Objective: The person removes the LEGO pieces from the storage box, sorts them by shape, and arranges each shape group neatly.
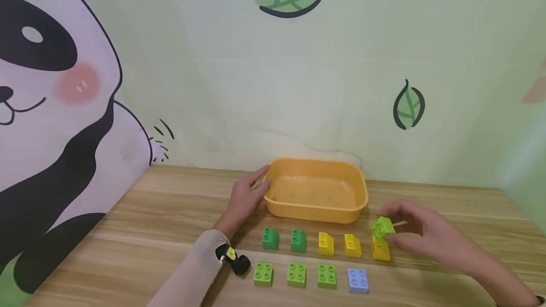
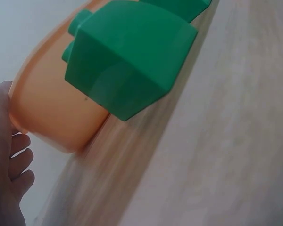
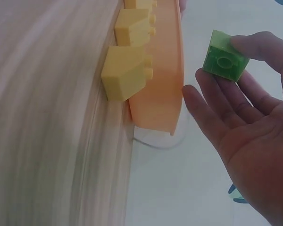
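My left hand [image 1: 244, 198] grips the rim of an orange plastic basin [image 1: 315, 214] at its left end; in the left wrist view several fingers [image 2: 21, 162] curl beside its outer wall. Above the right end of the back row, my right hand [image 1: 431, 236] pinches a light green block [image 1: 385, 227] between thumb and fingers. The right wrist view shows this block's hollow underside [image 3: 224, 62]. It partly covers a yellow sloped block [image 1: 381, 250] in the head view. Two more yellow sloped blocks [image 1: 326, 244] and two dark green curved blocks [image 1: 270, 239] continue that row leftward.
A front row holds three light green blocks [image 1: 296, 275] and a light blue block [image 1: 357, 281] on the wooden table [image 1: 170, 217]. The basin stands near the back, close to a wall cloth [image 1: 213, 84] with a panda and leaves.
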Tool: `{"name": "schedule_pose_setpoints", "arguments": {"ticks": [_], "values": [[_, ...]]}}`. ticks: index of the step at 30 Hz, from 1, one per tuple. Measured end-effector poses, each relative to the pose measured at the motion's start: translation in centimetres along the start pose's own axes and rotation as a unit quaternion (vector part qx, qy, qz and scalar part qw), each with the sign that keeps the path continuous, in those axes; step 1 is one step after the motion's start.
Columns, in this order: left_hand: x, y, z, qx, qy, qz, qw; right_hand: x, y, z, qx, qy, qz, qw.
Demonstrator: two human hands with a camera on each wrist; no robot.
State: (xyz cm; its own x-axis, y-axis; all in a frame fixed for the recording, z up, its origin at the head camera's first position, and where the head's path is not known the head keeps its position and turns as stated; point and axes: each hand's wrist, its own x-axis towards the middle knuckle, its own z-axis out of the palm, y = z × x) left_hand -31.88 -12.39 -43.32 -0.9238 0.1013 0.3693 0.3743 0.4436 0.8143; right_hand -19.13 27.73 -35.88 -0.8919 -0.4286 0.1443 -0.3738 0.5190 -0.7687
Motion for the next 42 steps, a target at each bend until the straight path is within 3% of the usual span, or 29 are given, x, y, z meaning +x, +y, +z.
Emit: {"name": "schedule_pose_setpoints", "arguments": {"ticks": [9,19,29,36,42], "values": [[0.3,0.0,0.0,-0.001,-0.002,0.001,1.0,-0.6,0.4,0.3,-0.04,-0.012,-0.021,0.999],[0.1,0.1,0.0,-0.001,0.005,0.021,0.9998,-0.9,0.3,0.3,-0.036,-0.043,-0.002,0.998],[0.0,0.0,-0.1,-0.005,-0.001,0.007,1.0,-1.2,0.6,0.3,-0.039,-0.102,-0.005,0.994],[0.1,0.3,-0.1,-0.001,-0.004,0.001,1.0,-1.5,0.4,0.5,-0.06,-0.118,-0.022,0.991],[0.1,0.2,-0.1,-0.006,-0.004,0.003,1.0,-1.7,0.0,0.6,-0.058,-0.142,0.001,0.988]]}}
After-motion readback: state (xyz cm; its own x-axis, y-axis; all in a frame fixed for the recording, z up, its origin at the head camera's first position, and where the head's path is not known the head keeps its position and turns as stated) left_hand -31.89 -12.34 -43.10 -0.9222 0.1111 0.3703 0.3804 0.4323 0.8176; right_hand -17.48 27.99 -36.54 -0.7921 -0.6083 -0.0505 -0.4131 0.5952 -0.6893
